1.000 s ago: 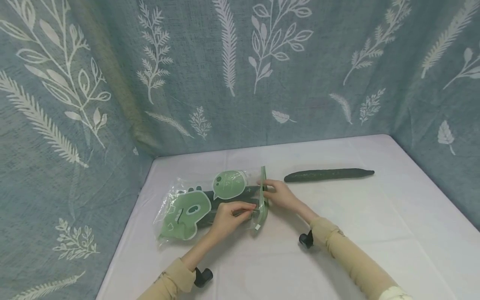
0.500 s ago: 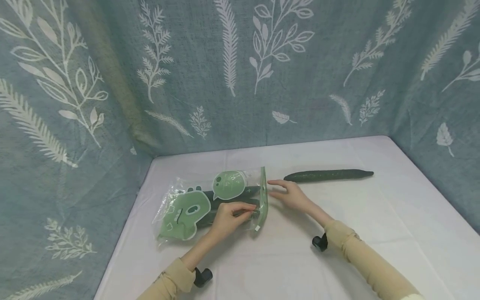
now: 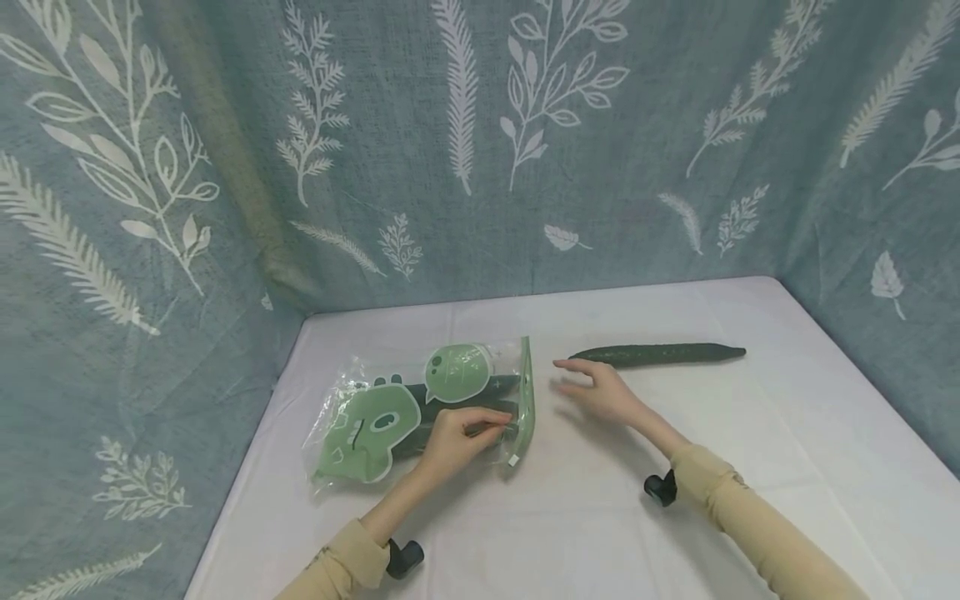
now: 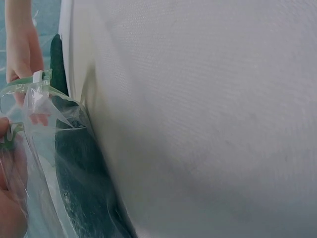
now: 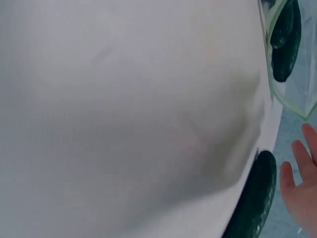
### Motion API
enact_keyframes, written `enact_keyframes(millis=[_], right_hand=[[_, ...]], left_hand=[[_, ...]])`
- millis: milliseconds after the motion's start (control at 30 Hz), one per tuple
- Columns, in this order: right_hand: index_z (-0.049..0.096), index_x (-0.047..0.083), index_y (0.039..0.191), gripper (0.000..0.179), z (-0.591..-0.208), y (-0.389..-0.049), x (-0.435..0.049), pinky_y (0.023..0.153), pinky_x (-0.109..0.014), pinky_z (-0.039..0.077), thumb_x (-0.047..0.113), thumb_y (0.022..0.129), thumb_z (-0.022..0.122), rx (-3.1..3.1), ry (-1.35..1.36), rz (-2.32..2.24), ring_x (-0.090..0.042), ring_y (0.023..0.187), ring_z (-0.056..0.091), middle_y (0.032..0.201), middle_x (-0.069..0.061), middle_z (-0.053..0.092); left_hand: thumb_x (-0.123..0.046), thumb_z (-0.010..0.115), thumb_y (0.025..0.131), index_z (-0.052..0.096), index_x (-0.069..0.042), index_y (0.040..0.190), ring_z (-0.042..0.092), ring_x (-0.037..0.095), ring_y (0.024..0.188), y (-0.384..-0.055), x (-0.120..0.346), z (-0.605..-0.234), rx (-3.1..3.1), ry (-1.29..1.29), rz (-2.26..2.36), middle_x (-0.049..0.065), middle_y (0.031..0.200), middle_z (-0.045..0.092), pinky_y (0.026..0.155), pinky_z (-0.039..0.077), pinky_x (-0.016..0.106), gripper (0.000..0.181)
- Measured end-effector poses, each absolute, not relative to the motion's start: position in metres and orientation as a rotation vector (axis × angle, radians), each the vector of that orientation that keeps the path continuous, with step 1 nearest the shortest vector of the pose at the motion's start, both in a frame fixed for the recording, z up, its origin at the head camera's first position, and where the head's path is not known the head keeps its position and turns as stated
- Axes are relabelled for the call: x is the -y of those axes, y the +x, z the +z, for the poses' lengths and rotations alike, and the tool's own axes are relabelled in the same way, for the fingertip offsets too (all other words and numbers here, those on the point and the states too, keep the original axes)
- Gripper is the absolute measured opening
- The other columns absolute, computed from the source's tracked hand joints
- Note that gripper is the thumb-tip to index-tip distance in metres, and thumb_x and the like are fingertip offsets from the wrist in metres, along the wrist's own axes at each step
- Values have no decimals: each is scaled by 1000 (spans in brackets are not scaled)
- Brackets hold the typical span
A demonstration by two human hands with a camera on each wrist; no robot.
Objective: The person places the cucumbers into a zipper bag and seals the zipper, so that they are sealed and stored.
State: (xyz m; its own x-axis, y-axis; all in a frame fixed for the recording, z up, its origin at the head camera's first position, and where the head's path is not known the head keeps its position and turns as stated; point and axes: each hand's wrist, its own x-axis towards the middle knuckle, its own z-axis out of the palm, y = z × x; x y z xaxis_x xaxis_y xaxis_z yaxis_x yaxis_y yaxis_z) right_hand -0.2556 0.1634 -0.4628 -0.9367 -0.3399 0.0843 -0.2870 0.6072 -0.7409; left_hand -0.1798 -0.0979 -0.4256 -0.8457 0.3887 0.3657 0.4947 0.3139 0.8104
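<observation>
A clear zip bag (image 3: 457, 371) with a green cartoon print lies on the table, its green-edged mouth facing right. Several cucumbers (image 5: 286, 54) are inside it. My left hand (image 3: 461, 437) pinches the bag's upper film near the mouth; in the left wrist view its fingertips (image 4: 4, 126) hold the green rim. My right hand (image 3: 606, 393) hovers to the right of the bag, fingers spread and holding nothing. Just behind that hand lies a loose cucumber (image 3: 667, 354), its left end close to the fingers. In the right wrist view, the loose cucumber (image 5: 252, 198) is beside the hand.
A white cloth covers the table (image 3: 570, 525). Blue-green curtains (image 3: 480, 225) with white leaf prints enclose its back and sides. Black wrist cameras (image 3: 405, 558) sit at both cuffs.
My right hand has let go of the bag's mouth and moved right, toward the loose cucumber. The left hand keeps its pinch on the bag and has hardly moved.
</observation>
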Motion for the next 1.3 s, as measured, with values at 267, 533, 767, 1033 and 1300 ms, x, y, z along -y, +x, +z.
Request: enact_keyframes(millis=[267,533,767,1033,1300], right_hand=[[53,2,132,45,-454,-262,-195,107,-55,41,17,90,64,-2830,-572,-1210,-39,128,47,135,-18,55],[50,0,133,48,-448,-267,-232,108,-57,38,21,92,62,-2901,-474,-1145,-43,129,44,138,-24,50],[46,0,136,50,-442,-271,-258,108,-61,35,20,93,61,-2945,-347,-1050,-47,131,38,141,-28,44],[41,-2,139,54,-441,-276,-289,107,-63,33,20,93,60,-2979,-241,-994,-50,132,33,143,-32,37],[37,-6,139,58,-445,-275,-316,109,-65,29,21,93,60,-2995,-108,-891,-52,132,30,143,-34,34]], left_hand=[[7,67,81,71,6,93,69,31,94,-179,99,-426,2473,-813,-1614,19,97,72,84,59,31,13],[7,67,81,71,7,93,69,32,94,-179,100,-419,2492,-804,-1623,20,96,72,85,59,30,13],[6,66,82,71,7,94,69,31,95,-179,100,-417,2506,-797,-1625,19,97,72,86,58,28,13],[7,67,82,71,7,93,70,31,94,-180,99,-419,2494,-803,-1624,19,96,72,85,59,29,12],[4,67,82,71,5,94,69,29,95,-180,98,-421,2509,-786,-1621,17,97,73,86,58,27,13]])
